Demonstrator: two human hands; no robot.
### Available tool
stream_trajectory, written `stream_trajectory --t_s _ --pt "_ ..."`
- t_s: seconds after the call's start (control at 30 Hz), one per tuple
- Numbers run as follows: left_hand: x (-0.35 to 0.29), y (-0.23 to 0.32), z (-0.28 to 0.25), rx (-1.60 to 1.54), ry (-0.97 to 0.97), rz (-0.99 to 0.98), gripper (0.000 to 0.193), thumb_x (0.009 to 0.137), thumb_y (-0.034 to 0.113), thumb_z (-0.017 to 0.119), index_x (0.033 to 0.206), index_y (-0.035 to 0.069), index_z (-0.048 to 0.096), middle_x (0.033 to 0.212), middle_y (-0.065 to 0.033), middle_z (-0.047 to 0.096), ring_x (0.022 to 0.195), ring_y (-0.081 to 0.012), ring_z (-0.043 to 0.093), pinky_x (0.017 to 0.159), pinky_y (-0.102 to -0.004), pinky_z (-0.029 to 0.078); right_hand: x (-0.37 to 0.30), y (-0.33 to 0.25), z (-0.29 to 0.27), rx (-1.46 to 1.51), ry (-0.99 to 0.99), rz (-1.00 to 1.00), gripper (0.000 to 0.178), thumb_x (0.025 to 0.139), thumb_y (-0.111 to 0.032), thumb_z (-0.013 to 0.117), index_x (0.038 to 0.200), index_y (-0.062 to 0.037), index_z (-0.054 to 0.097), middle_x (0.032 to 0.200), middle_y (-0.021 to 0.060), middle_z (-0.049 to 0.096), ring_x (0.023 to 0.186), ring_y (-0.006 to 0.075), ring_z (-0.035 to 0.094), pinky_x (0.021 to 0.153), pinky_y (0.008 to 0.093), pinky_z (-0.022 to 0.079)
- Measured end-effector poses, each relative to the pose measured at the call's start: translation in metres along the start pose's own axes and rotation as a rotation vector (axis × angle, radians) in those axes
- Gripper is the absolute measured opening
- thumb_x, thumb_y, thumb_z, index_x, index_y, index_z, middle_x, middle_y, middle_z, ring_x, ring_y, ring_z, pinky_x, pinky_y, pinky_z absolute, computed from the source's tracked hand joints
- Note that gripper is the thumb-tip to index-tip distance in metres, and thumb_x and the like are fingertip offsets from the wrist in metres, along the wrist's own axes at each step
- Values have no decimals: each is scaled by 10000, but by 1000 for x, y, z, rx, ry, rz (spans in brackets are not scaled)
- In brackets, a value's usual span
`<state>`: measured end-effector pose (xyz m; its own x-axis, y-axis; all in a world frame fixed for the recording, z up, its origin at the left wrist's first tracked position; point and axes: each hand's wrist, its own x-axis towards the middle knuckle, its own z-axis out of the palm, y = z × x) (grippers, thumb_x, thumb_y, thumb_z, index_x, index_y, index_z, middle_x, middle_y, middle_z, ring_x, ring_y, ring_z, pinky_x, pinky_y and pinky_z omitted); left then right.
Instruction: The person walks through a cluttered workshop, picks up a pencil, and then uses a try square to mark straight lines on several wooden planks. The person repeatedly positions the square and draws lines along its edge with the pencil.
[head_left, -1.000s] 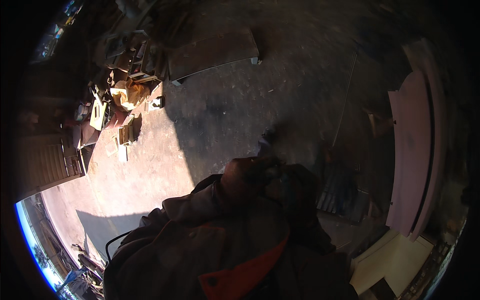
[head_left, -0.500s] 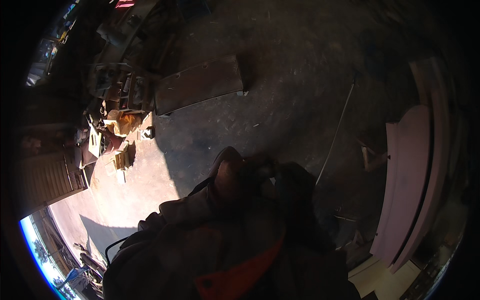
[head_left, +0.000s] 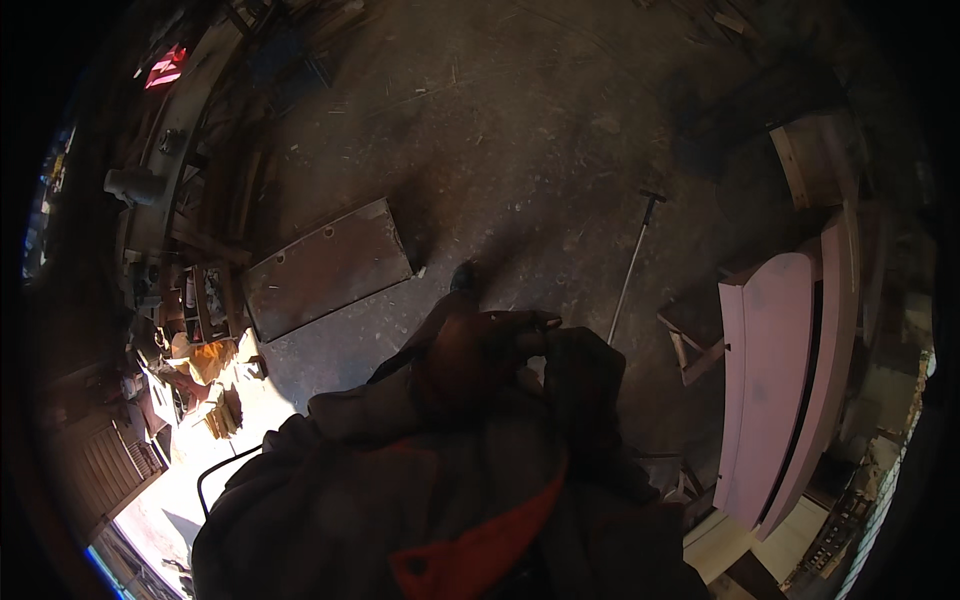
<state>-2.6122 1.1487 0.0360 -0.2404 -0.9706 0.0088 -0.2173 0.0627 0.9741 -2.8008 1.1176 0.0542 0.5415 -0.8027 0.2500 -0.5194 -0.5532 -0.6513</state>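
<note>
Shifted in head view: low rectangular brown table-like panel (head_left: 330, 272) appears lower and more left than before; both hands stay together.
Hands: left hand (head_left: 455, 352) and shadowed right hand (head_left: 583, 368) meet before dark cloth jacket with red-orange trim (head_left: 430, 490); finger grip I cannot tell.
Between hands: small pale patch (head_left: 537, 367), perhaps object, perhaps gap; poor light could cause fumbling.
Long thin pole with dark head (head_left: 632, 263): beyond right hand; an unwatched step could cause tripping.
Pink curved panels (head_left: 768, 370): at right; careless turning could knock them.

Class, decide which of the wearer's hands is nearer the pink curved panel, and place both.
Right. The right hand, dim in shadow, is left of the pink curved panel; the left hand is farther left.
</note>
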Motion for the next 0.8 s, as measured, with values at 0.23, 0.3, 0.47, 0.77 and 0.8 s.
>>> stream_trajectory --t_s 0.23,0.3,0.47,0.77,0.8 --pt "137 -1 -87 196 -16 36 332 904 107 691 1236 104 699 1087 -112 740 920 -251 743 768 -348 596 144 32 -20 616 95 635 195 992 -157 641 960 22 712 808 66 718 725 84 631 621 283 506" --pt "171 -8 -103 125 146 32 401 829 144 705 1225 207 704 1134 -42 726 921 -259 725 762 -363 590 192 51 -23 474 6 471 228 1006 -180 631 958 28 712 792 70 717 713 83 616 617 283 497" --pt "250 -36 -158 146 169 -149 416 845 205 725 1258 220 683 1135 -31 723 940 -270 722 767 -372 590 305 103 -3 556 -69 411 263 1010 -199 628 947 44 705 771 77 721 646 73 547 573 276 454" --pt "436 -61 -276 377 364 -157 303 907 216 676 1210 222 675 1069 -48 698 957 -274 715 747 -381 587 540 216 13 669 -273 154 160 1027 -95 551 1012 32 647 742 66 547 484 121 512 453 302 413" --pt "457 -59 -291 436 372 -134 292 912 225 675 1204 224 676 1055 -54 695 956 -276 715 745 -383 585 569 222 12 685 -297 142 164 1030 -92 546 1008 37 644 738 66 545 482 123 513 452 303 416"
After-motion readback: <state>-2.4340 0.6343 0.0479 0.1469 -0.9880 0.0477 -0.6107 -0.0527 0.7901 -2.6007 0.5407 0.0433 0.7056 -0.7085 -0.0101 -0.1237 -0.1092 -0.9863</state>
